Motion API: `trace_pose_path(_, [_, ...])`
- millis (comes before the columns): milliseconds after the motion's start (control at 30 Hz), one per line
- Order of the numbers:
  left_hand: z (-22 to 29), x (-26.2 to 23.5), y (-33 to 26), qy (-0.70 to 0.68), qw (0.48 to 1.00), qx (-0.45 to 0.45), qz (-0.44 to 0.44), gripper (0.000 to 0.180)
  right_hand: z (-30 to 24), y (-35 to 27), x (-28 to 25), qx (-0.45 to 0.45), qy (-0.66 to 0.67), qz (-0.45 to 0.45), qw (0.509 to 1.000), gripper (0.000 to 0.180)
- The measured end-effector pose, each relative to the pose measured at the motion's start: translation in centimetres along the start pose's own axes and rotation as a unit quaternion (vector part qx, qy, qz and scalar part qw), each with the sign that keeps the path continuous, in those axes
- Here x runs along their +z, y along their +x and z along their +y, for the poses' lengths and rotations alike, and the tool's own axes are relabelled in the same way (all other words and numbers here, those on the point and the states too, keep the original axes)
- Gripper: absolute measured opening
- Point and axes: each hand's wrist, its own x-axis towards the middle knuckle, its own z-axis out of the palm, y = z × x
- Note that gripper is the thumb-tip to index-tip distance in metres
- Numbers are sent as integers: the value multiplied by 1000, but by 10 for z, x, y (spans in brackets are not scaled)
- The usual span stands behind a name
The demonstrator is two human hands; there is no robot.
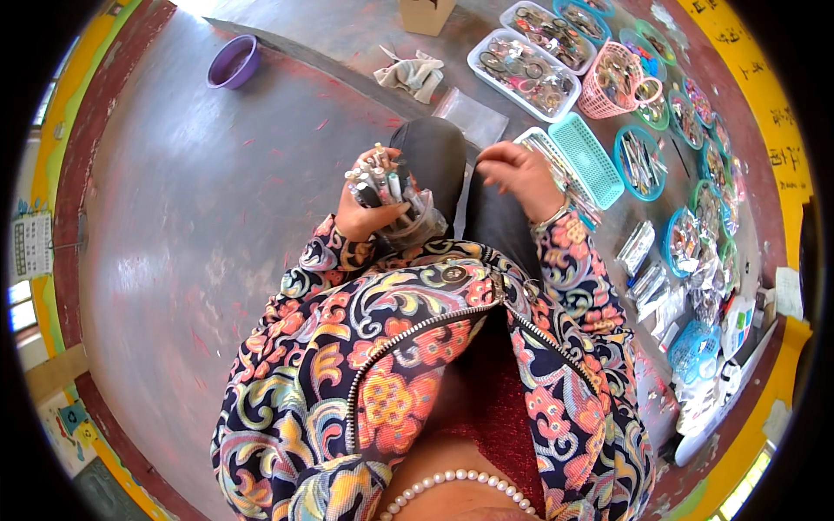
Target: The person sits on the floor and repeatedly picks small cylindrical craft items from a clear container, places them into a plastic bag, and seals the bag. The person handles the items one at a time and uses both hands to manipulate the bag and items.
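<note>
My left hand (359, 217) is wrapped round a bundle of pens (382, 181) standing in a clear plastic bag (424, 226), held over my lap by my left knee. White, grey and black pen ends stick up above the fingers. Over my right thigh, my right hand (530, 181) has its fingers bent down and together; whether anything small is between them is hidden. Just beyond it, partly covered by that hand, lies a white basket (527, 135) with long thin pens in it. A turquoise basket (587, 156) adjoins it on the right.
Ahead lie a flat clear bag (473, 117), a crumpled cloth (412, 75) and white trays (479, 62) of small goods. A pink basket (604, 106) and several round baskets, one with pens (641, 165), line the right. Packaged pens (638, 245) lie nearer. A purple basin (233, 62) stands far left.
</note>
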Motion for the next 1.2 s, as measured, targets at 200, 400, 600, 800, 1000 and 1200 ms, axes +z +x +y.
trace_pose_path(200, [-1, -1, -1, 35, 999, 6, 3, 70, -23, -12, 73, -209, -258, -34, 943, 15])
trace_pose_path(400, [-2, -2, -1, 29, 1000, 13, -2, 66, -15, -11, 79, -217, -260, 8, 941, 13])
trace_pose_path(600, [-10, -7, 0, -29, 999, 10, 30, 60, -39, -24, 46, -108, -21, 31, 993, 9])
trace_pose_path(800, [-6, -5, 0, -33, 999, -6, 29, 56, -3, -20, -9, -42, 305, 60, 949, 12])
trace_pose_path(1000, [-6, -3, 2, -21, 999, 4, 35, 54, 28, -26, -21, -7, 416, 63, 907, 14])
trace_pose_path(1200, [0, 5, 2, -27, 999, -16, 38, 55, 44, -25, -43, -8, 474, 106, 874, 17])
